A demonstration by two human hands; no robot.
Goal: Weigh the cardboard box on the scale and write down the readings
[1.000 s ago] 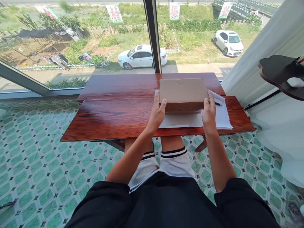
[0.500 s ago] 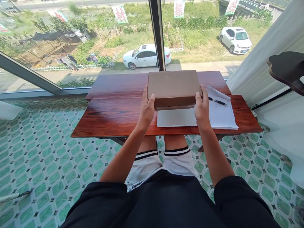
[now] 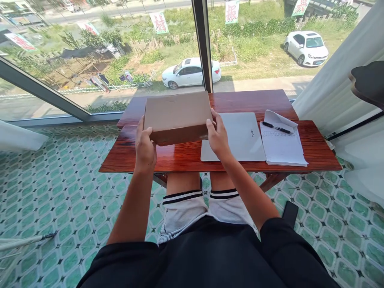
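Observation:
A brown cardboard box (image 3: 178,114) is held up over the left part of the dark red wooden table (image 3: 126,154). My left hand (image 3: 145,146) grips its left end, thumb on the near edge. At the other end my right hand (image 3: 218,134) clasps it, the thumb near the top front corner. Below and right of the box, a silver laptop (image 3: 241,136) lies closed on the table, its left part partly behind my right hand. Beside it lies an open notebook (image 3: 283,146) with a black pen (image 3: 277,127) across its pages.
Large windows stand behind the table, with a dark frame post (image 3: 204,48) in the middle. A white curtain (image 3: 336,76) hangs at the right, near a dark chair back (image 3: 369,82). On the tiled floor (image 3: 81,200) lies a black phone-like object (image 3: 290,214).
Both hands have carried the box to the left, away from above the laptop, and it is slightly turned. More of the laptop and notebook shows now. The view has shifted a little.

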